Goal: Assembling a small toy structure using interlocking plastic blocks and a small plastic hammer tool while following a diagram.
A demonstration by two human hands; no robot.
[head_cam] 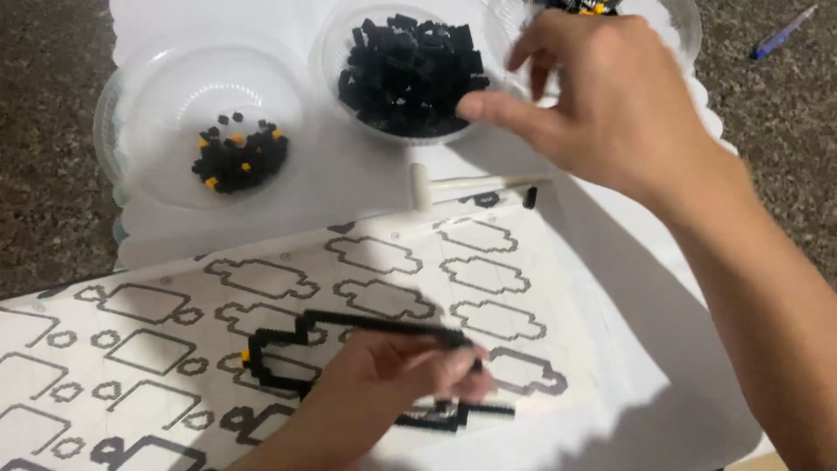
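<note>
My left hand (pixel 384 384) rests low in the view on a black brick outline (pixel 288 336), a thin frame of small black bricks lying on a printed sheet of outline shapes (pixel 488 279); thumb and fingers pinch its right side. My right hand (pixel 602 96) hovers at the top, fingers spread, beside a clear bowl (pixel 336 39) heaped with small black bricks (pixel 410 74). I see nothing held in it.
A clear bowl (pixel 157 96) at the left holds a few black and yellow bricks (pixel 240 157). A third bowl (pixel 680 22) sits behind my right hand. A small white hammer (pixel 453 185) lies above the sheet. A blue pen (pixel 780 35) lies on the dark floor.
</note>
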